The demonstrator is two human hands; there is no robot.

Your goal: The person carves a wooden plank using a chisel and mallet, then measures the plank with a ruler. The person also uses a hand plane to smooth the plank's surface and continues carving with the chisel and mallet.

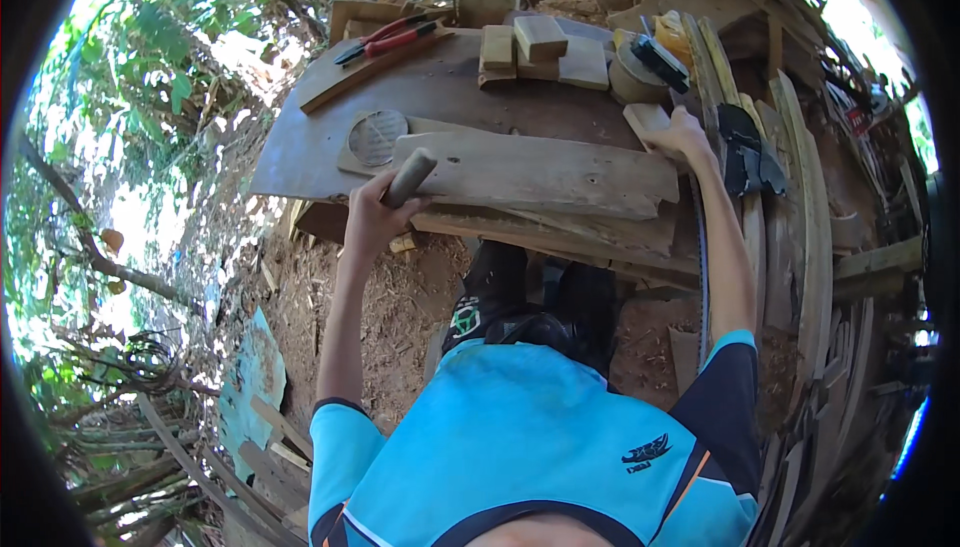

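Observation:
My left hand (373, 215) is closed around a short, thick, rounded wooden handle (410, 177) that tilts up over the left end of a long plank (550, 172). Whatever the handle joins, if anything, does not show. The weathered plank lies along the near side of the worktable. Beyond its right end my right hand (683, 137) grips a small pale wood block (648, 119). Some of those fingers are hidden. Just past this hand, a dark brush-like thing (660, 60) rests on a round tan object (632, 77).
Red-handled pliers (395, 40) lie on a wood strip (365, 72) at the table's (300, 162) far left. Several wood blocks (540, 39) stand at the back. A round disc (377, 137) sits left of the plank. Long boards (800, 207) line the right side.

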